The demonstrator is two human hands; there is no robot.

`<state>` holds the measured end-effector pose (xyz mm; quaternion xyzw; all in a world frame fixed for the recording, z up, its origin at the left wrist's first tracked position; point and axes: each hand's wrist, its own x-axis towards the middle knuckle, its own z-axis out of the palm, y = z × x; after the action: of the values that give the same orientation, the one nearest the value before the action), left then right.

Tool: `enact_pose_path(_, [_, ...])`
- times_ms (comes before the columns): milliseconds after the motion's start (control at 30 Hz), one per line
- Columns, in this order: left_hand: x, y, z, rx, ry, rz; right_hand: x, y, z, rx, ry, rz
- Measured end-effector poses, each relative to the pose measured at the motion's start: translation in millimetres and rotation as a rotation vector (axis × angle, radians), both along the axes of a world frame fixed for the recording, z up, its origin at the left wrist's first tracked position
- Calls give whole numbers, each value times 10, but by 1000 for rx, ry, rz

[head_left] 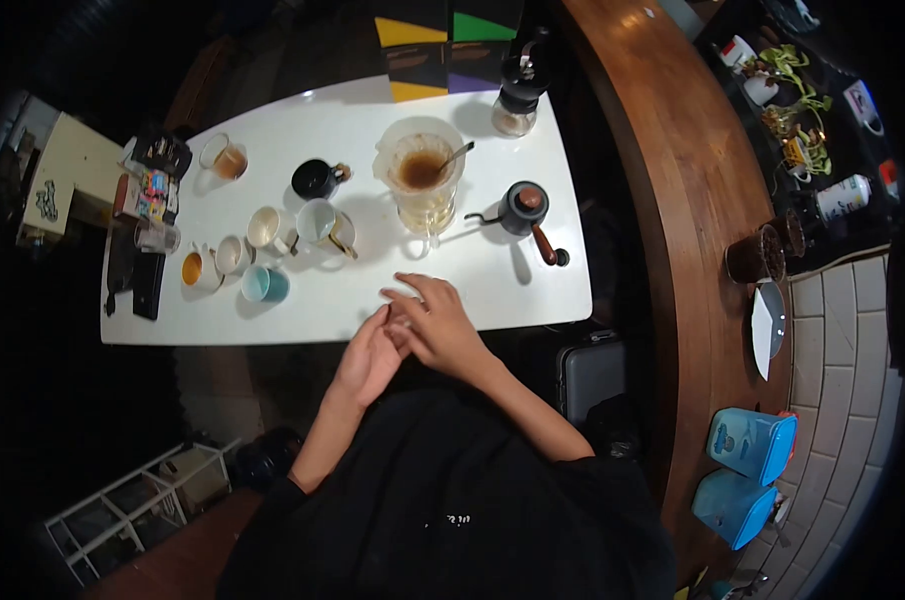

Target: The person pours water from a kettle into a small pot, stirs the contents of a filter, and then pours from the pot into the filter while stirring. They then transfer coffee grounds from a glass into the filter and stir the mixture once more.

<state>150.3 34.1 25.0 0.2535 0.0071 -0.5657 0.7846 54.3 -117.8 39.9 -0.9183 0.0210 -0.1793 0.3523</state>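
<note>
Near the table's front edge, my left hand (pixel 368 362) is turned palm up with its fingers stretched out, some of them hidden. My right hand (pixel 440 325) lies across those fingertips, its own fingers apart. I see no object in either hand. Beyond them stands a coffee dripper (pixel 403 178) with a paper filter and brown wet coffee, a spoon (pixel 459 154) leaning in it, on a glass server (pixel 428 217). To its right is a dark gooseneck kettle (pixel 522 212) with a wooden handle. A clear glass pitcher (pixel 319 222) stands to the left.
Several cups stand left on the white table (pixel 373 310), including a turquoise cup (pixel 266 285), a white cup (pixel 269 229) and a black cup (pixel 315 180). A glass of brown drink (pixel 230 163) and a coffee grinder (pixel 519 95) stand farther back. A wooden counter (pixel 688 250) runs along the right.
</note>
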Motion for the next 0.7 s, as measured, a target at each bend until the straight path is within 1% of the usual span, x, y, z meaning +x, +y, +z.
enact_pose_path(67, [-39,112,139,136,-181,40,-167,10,-75,341,-32,-139])
enact_pose_path(133, [-87,229,279,291,-279,144,-314,44,-102,408,-30,-123])
enact_pose_path(167, [-106,315,289,312,-286,174,-368,59,-110,455,-38,-130])
enact_pose_path(200, [-120,396,300,331,-294,198,-410,86,-123,466,-34,-122])
enact_pose_path(233, [-153,425,341,364,-262,246,-451,113,-132,464,13,-105])
enact_pose_path(267, [-153,511,315,368,-260,247,-477,141,-137,457,59,-88])
enact_pose_path(333, [-121,667,298,275,-191,242,-480,215,-59,433,50,-61])
enact_pose_path(400, [-121,758,279,312,-142,310,-470,343,88,553,107,-90])
enact_pose_path(433, [-94,824,269,267,-140,348,-448,411,118,552,113,-74])
enact_pose_path(467, [-56,892,265,221,-141,389,-411,471,139,545,93,-61])
enact_pose_path(567, [112,1137,346,213,-189,496,-213,661,228,519,77,2])
enact_pose_path(700, [530,1757,410,175,-289,677,280,1072,350,480,69,115])
